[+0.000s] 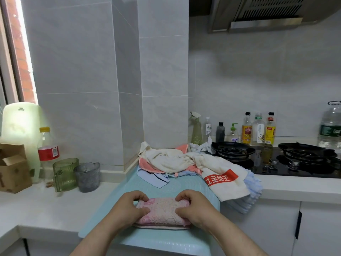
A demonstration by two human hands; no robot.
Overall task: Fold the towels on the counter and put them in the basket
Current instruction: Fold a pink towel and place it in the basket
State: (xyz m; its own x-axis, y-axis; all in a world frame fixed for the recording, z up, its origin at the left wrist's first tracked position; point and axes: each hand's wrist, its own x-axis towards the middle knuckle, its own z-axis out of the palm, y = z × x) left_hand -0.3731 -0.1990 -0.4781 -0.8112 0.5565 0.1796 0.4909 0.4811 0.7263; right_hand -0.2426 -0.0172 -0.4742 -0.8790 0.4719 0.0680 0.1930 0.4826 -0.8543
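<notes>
The pink towel [162,211] lies folded into a thick, narrow bundle on a pale blue mat [162,185], close to the front edge of the worktop [46,209]. The left hand [129,206] grips its left end and the right hand [193,206] its right end. On each hand the fingers [140,195] are curled over the far side of the bundle, with the thumb pressed on top.

The mat's near edge reaches the worktop's front edge and appears to hang over it. A strip of bare mat lies open between the bundle and the pile of towels [171,159] heaped at the back against the tiled pillar. A white towel with a red patch [221,178] trails from that pile toward the right and droops over the front edge, with pale blue cloth beneath it.

Left of the mat there is bare worktop. Farther back on that side stand a grey cup [87,176], a green cup [65,174], a bottle with a red label [47,145] and a cardboard box [13,169].

To the right, the black stove [276,163] sits just behind the trailing towel. A row of bottles [258,130] stands along the wall behind it, and a large water bottle [331,126] stands at the far right.
</notes>
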